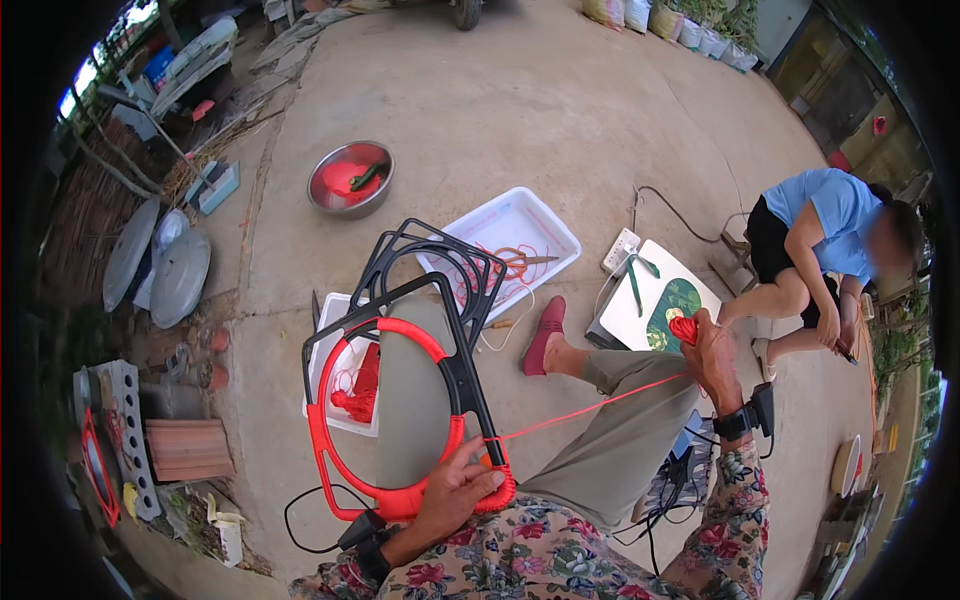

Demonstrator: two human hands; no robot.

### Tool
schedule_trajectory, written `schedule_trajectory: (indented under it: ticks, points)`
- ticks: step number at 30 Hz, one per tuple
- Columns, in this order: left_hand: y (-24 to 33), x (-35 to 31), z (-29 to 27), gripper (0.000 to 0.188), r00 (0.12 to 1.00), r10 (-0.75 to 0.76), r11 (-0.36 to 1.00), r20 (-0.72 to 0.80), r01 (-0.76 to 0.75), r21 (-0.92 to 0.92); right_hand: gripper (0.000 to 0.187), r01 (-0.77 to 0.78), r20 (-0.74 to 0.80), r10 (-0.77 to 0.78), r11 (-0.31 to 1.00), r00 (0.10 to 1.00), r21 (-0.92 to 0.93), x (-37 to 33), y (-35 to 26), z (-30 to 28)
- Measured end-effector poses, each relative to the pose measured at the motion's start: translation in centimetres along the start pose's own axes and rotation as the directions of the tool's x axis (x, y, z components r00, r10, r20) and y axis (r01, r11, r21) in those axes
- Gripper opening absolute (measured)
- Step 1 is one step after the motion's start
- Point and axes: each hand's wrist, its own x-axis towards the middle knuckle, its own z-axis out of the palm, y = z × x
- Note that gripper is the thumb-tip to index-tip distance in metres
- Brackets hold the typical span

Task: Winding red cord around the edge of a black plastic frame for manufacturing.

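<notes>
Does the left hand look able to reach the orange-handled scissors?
Probably not directly: the left hand rests on the red-and-black frame, which rises partly between it and the orange-handled scissors in the white tray.

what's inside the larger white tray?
Inside the larger white tray: orange-handled scissors and loose reddish strands. Black frames block part of its near-left side, so anything directly behind their bars can't be seen.

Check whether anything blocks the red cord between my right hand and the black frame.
Nothing visible does: the red cord runs straight from the right hand to the black frame; the trouser leg shows beneath it.
</notes>
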Motion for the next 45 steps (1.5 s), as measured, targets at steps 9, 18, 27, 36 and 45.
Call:
schedule_trajectory:
  ticks: [9,18,27,36,45]
  points:
    - [0.0,-0.1,-0.4,0.046,0.999,0.039,0.998,0.035,-0.041,0.045,0.034,-0.683,0.653,-0.545,0.186,0.526,0.706,-6.2,-18.1,4.8]
    - [-0.8,-0.3,-1.0,0.024,1.0,0.012,1.0,0.018,-0.011,-0.018,0.019,-0.84,0.722,-0.525,0.025,0.451,0.542,-9.0,-15.8,5.2]
    - [5.1,0.1,0.0,0.034,0.915,-0.273,0.958,0.295,0.286,0.001,0.029,-0.638,0.695,-0.557,0.34,0.455,0.691,-8.9,-14.1,2.0]
    - [2.5,0.2,0.0,0.029,0.939,-0.153,0.971,0.308,0.201,-0.13,0.018,-0.471,0.654,-0.505,0.454,0.563,0.756,-9.8,-13.3,0.3]
    - [3.3,-0.7,-0.8,0.037,0.917,-0.299,0.941,0.265,0.329,-0.077,0.026,-0.393,0.611,-0.455,0.487,0.648,0.78,-8.6,-13.7,2.1]
